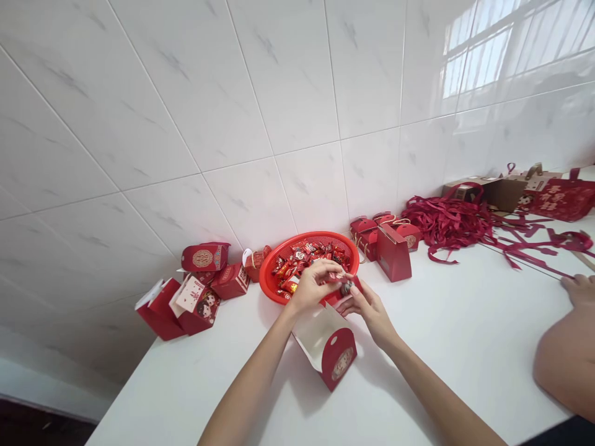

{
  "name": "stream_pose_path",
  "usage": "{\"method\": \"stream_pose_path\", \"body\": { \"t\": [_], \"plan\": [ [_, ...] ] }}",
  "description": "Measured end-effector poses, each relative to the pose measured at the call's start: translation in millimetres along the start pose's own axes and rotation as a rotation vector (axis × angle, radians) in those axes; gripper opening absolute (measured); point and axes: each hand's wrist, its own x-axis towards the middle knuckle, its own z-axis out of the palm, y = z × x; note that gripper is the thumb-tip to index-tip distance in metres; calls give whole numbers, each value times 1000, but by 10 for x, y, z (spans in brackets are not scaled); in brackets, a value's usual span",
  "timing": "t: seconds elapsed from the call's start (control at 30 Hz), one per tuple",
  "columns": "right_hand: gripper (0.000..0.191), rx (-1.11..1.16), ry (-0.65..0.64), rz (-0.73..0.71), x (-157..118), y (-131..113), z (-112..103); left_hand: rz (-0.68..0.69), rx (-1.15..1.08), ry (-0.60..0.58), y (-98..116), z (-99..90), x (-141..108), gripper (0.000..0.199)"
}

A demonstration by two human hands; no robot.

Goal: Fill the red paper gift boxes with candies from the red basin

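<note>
An open red gift box [339, 362] with a pale inside and a gold round emblem on its rounded end flap lies on the table below my hands. Just above it, at the front rim of a red plastic basket [264, 285], my left hand [316, 285] is closed on a small red-and-white wrapped candy [338, 277]. Opposite it, my right hand [372, 313] pinches a small dark, shiny wrapped candy [346, 287], partly hidden by the fingers. Several red and gold wrapped candies [302, 251] fill the basket.
Red gift boxes [199, 303] stand at the left; more boxes [394, 254] are right of the basket. A heap of dark red ribbon [449, 220] lies by the tiled wall, with a red bag [564, 197] farther right. Another person's arm [564, 347] rests at the right edge.
</note>
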Motion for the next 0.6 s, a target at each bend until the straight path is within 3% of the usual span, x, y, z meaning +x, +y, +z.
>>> {"method": "stream_pose_path", "body": {
  "t": [0.17,0.3,0.4,0.47,0.53,0.6],
  "plan": [
    [51,208,-21,127,-2,-22,26,-14,79,-261,201,101,-82,39],
    [46,251,47,144,-1,-63,20,-65,30,-362,237,77,-98,55],
    [52,258,71,156,-1,-83,2,-131,-63,-336,197,19,-46,56],
    [52,261,91,160,1,-91,-13,-163,-95,-241,114,-60,22,53],
    [48,272,113,155,5,-100,-26,-209,-16,-136,-14,-169,105,46],
    [46,287,139,150,10,-112,-34,-296,167,-176,-166,-280,181,39]
  ]
}}
